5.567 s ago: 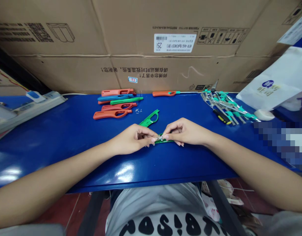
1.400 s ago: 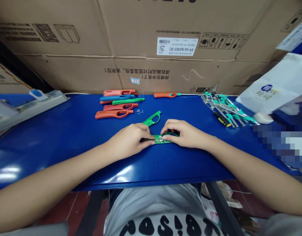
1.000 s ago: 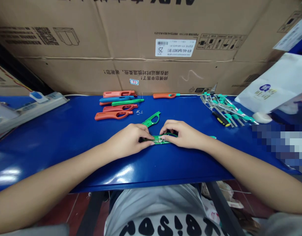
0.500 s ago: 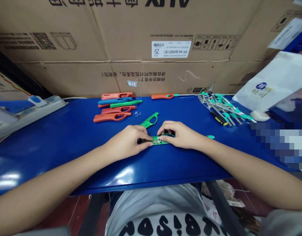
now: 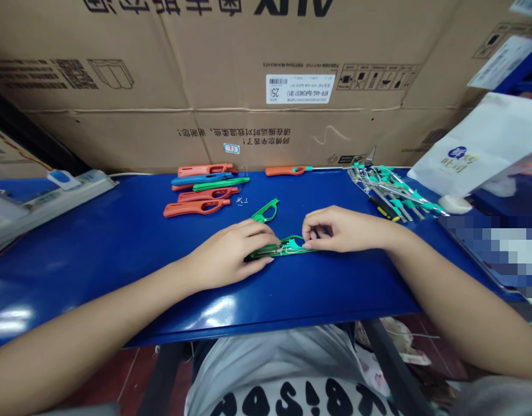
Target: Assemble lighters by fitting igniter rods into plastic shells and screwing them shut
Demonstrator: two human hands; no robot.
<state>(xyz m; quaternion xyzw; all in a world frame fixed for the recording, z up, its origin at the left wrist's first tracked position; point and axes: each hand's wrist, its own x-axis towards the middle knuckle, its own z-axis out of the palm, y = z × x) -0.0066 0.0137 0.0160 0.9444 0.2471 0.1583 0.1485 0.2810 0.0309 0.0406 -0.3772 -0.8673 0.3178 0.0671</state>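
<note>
An opened green lighter casing lies on the blue table in front of me, with a teal trigger piece and thin inner parts showing in it. My left hand is closed around the casing's left end, thumb on the near side and fingers over the far side. At the right end, my right hand has its fingers curled, with thumb and fingertips pinched on the casing's front; whatever lies under that palm is hidden. Just behind my left fingers rests a second green casing half with a looped handle.
Several lighter casings, orange, red, blue and green, lie at the back left. An orange lighter with a metal tube lies farther back. Rods with teal parts and a black-yellow screwdriver are piled right. A cardboard box stands behind.
My right hand has shifted right along the casing, and the teal trigger piece now shows between my hands. My left fingers have spread farther over the casing.
</note>
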